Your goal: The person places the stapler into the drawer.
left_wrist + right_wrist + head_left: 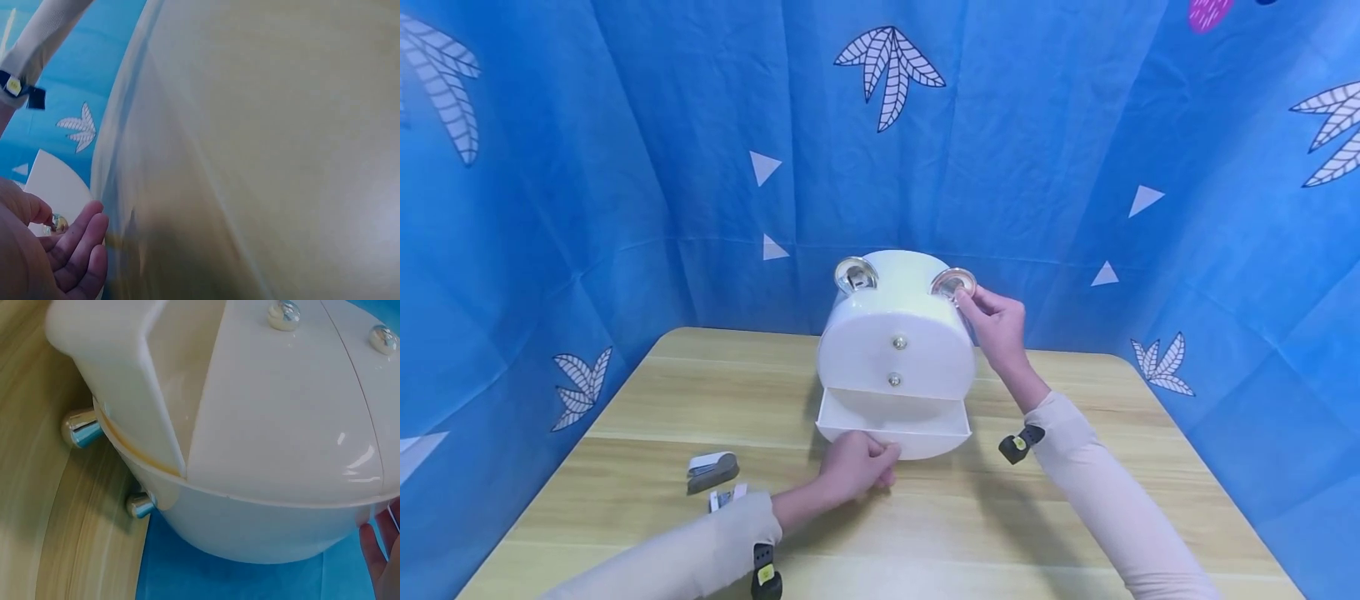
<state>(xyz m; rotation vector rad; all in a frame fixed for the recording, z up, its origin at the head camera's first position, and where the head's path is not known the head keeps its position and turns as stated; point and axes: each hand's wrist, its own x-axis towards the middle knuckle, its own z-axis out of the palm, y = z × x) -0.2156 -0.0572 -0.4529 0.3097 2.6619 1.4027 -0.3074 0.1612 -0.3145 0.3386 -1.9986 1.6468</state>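
Observation:
A white rounded storage box [880, 350] with small shiny knobs on its front stands on the table. Its bottom drawer [925, 444] is pulled out, white inside. My left hand [856, 467] is at that drawer's front; in the left wrist view its thumb and index finger pinch a gold knob [59, 224], other fingers extended. Two shiny metal cups sit on top of the box, a left one [855, 275] and a right one [953, 282]. My right hand [1000, 329] grips the right cup's edge. In the right wrist view only some fingers [374, 553] show beside the box.
A grey and white stapler [712, 472] lies on the wooden table [1112, 467] to the left. Another small item [724, 497] is partly hidden by the left sleeve. Blue patterned cloth [1030, 125] hangs behind and at both sides.

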